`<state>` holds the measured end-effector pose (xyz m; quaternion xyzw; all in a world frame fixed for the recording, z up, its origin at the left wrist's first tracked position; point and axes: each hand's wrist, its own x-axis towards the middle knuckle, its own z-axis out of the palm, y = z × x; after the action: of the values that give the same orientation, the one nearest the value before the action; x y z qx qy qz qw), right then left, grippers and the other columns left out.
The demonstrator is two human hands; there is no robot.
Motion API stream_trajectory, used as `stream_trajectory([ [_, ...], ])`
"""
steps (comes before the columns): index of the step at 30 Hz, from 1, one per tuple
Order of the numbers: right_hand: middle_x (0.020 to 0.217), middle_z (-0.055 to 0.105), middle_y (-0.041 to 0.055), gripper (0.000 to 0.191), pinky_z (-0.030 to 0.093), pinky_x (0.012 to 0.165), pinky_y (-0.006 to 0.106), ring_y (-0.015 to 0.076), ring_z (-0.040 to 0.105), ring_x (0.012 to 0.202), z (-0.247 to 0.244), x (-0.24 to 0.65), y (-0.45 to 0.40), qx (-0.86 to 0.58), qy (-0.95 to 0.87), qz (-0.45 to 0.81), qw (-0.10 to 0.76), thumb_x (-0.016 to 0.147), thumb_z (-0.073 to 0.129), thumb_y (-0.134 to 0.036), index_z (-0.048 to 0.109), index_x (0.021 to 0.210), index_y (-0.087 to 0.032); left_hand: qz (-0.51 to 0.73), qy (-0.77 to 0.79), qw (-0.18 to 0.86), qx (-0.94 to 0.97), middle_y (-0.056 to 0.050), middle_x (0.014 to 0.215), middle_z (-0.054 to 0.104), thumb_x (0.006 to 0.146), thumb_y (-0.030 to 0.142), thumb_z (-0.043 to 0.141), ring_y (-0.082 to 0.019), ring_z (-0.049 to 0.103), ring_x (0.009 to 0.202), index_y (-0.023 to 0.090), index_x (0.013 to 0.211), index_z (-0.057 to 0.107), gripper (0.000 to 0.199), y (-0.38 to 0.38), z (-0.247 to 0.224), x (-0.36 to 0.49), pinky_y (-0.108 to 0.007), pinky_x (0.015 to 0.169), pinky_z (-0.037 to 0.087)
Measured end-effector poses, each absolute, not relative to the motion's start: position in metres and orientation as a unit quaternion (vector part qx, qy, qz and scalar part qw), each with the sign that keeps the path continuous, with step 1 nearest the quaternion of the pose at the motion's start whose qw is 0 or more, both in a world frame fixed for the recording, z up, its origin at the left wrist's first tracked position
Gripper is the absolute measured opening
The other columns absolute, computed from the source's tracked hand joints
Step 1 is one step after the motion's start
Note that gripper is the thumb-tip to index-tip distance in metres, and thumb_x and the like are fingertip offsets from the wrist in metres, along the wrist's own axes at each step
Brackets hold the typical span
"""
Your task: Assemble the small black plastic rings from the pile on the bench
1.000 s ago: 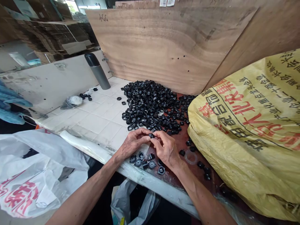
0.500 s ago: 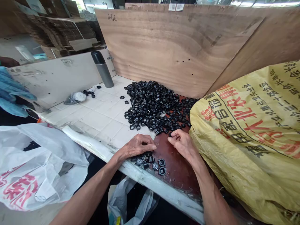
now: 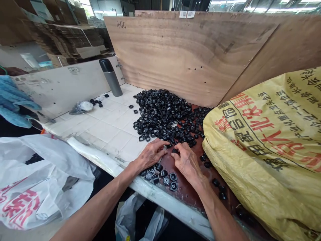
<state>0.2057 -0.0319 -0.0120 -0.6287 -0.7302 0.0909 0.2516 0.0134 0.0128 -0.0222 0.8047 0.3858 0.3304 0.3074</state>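
Note:
A large pile of small black ring-shaped parts (image 3: 160, 110) lies on the tabletop against the wooden board. My left hand (image 3: 152, 152) is at the pile's front edge, its thumb and fingers apart with nothing visible between them. Just to its right, my right hand (image 3: 185, 159) pinches a small black part (image 3: 175, 151) between thumb and fingers. Below my left hand, several round black parts (image 3: 166, 180) with lighter centres sit near the table's front edge. More black parts (image 3: 215, 182) lie right of my right forearm.
A yellow printed sack (image 3: 263, 140) covers the right side. A grey bottle (image 3: 112, 82) stands at the back left. White plastic bags (image 3: 45, 174) hang at the front left. A tall wooden board (image 3: 188, 57) closes off the back.
My right hand has moved left and slightly down with a black part, closer to my left hand. My left hand has shifted up to the pile's edge, its fingers more spread. The view has tilted slightly.

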Motion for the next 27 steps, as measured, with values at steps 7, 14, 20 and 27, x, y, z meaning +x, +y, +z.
stream_trajectory([
  [7, 0.094, 0.065, 0.0068, 0.016, 0.047, 0.071, 0.028, 0.0175, 0.061, 0.073, -0.017, 0.191, -0.03, -0.56, -0.75, 0.164, 0.311, 0.083, 0.056, -0.011, 0.059, 0.097, -0.018, 0.337, 0.399, 0.308, 0.795, -0.006, 0.099, 0.069, 0.089, 0.024, 0.06, -0.017, 0.063, 0.081, 0.021, 0.115, 0.066, 0.026, 0.011, -0.022, 0.013, -0.03, 0.079, 0.05],
  [14, 0.092, 0.074, 0.0045, 0.019, 0.052, 0.075, 0.03, 0.0189, 0.069, 0.08, -0.007, 0.198, -0.027, -0.558, -0.697, 0.273, 0.358, 0.085, 0.057, -0.018, 0.066, 0.101, -0.02, 0.331, 0.421, 0.349, 0.769, -0.003, 0.09, 0.07, 0.084, 0.02, 0.062, -0.015, 0.062, 0.072, 0.021, 0.117, 0.067, 0.033, 0.012, -0.019, 0.013, -0.028, 0.071, 0.05],
  [20, 0.097, 0.076, 0.0068, 0.028, 0.055, 0.076, 0.034, 0.0211, 0.07, 0.079, -0.009, 0.201, -0.023, -0.574, -0.675, 0.27, 0.376, 0.079, 0.057, -0.016, 0.072, 0.102, -0.019, 0.34, 0.38, 0.313, 0.801, -0.006, 0.1, 0.069, 0.088, 0.02, 0.06, -0.019, 0.065, 0.089, 0.021, 0.11, 0.069, 0.025, 0.011, -0.02, 0.014, -0.031, 0.082, 0.051],
  [27, 0.1, 0.075, 0.008, 0.028, 0.058, 0.083, 0.035, 0.0218, 0.073, 0.089, -0.013, 0.191, -0.022, -0.55, -0.584, 0.406, 0.439, 0.077, 0.064, -0.022, 0.065, 0.104, -0.019, 0.313, 0.411, 0.364, 0.775, -0.004, 0.096, 0.076, 0.088, 0.023, 0.061, -0.019, 0.069, 0.082, 0.021, 0.104, 0.071, 0.019, 0.006, -0.013, 0.01, -0.03, 0.08, 0.052],
])
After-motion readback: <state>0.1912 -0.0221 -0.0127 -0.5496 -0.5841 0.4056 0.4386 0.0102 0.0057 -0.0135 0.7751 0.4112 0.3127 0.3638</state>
